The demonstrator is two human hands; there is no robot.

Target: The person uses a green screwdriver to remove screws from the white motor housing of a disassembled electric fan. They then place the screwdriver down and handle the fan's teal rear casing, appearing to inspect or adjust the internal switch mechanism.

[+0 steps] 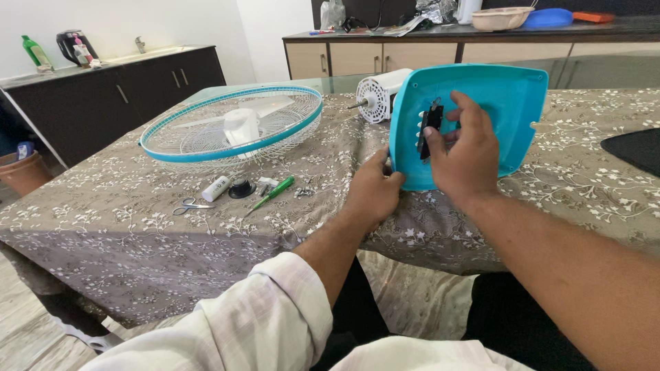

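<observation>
Turquoise plastic housing (505, 103) gripped by left hand (371, 192), right hand (464, 154) fingers pinching black switch block (431, 124)

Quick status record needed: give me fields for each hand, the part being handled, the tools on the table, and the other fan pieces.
left hand: grips the lower left edge of the turquoise fan base cover, propping it on edge
right hand: fingers on the black switch block inside the cover
tools: green screwdriver, scissors, white tube, black cap, all lying left of the hands
fan guard: lies flat, white blades inside
motor: white, behind the cover, shaft pointing left
surface: table with floral cloth
</observation>
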